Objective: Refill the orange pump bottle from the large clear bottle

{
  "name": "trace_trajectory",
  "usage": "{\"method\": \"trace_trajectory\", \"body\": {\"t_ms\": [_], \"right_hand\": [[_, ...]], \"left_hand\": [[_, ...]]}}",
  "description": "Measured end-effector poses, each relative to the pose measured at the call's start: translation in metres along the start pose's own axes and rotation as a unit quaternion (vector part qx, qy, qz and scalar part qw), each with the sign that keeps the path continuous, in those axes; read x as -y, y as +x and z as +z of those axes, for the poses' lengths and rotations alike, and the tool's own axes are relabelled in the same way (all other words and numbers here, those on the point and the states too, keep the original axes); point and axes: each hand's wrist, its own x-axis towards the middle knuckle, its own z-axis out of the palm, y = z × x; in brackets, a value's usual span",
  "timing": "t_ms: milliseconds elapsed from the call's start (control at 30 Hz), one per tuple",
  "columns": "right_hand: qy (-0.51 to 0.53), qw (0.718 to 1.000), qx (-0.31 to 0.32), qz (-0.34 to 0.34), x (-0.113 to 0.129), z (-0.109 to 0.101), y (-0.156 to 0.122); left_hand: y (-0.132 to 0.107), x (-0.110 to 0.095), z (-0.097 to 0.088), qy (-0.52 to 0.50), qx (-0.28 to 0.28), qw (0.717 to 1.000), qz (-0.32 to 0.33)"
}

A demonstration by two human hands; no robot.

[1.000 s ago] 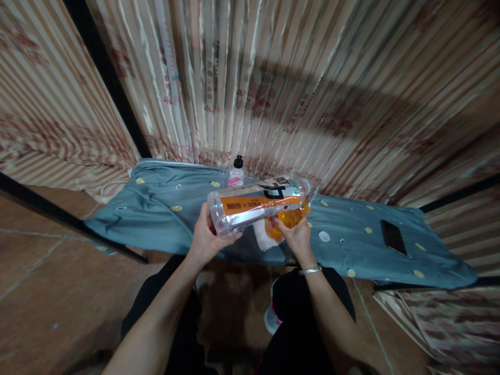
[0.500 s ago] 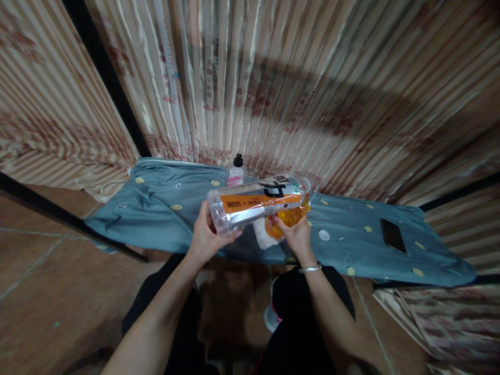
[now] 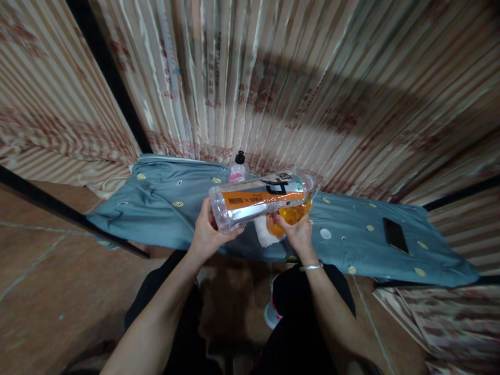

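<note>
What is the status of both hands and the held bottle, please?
Left hand grips bottle. Right hand holds orange container. Bottle on its side, partly hiding orange container.

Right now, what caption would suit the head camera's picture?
Left hand holds a tilted, labelled bottle; right hand holds a see-through orange vessel.

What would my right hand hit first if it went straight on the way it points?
Likely the big bottle, slanting across the line past the orange container your right hand holds; depth is unclear from one view.
</note>
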Motion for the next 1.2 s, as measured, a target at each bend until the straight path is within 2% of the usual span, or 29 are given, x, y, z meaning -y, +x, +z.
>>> {"method": "trace_trajectory", "body": {"t_ms": [267,667,933,1200], "right_hand": [[-0.007,0.999,-0.02,-0.028,-0.004,0.003,0.001],[0.002,1.0,0.001,-0.012,-0.005,0.003,0.0],[-0.007,1.0,-0.001,-0.003,-0.001,0.001,0.001],[0.013,1.0,0.014,-0.005,0.004,-0.002,0.0]], "left_hand": [[0.0,-0.001,0.0,0.001,-0.01,1.0,-0.006],[0.0,0.002,-0.002,0.021,-0.002,0.999,0.024],[0.0,0.004,-0.003,0.027,0.003,0.999,0.021],[0.001,0.01,-0.002,0.008,-0.014,1.0,0.023]]}}
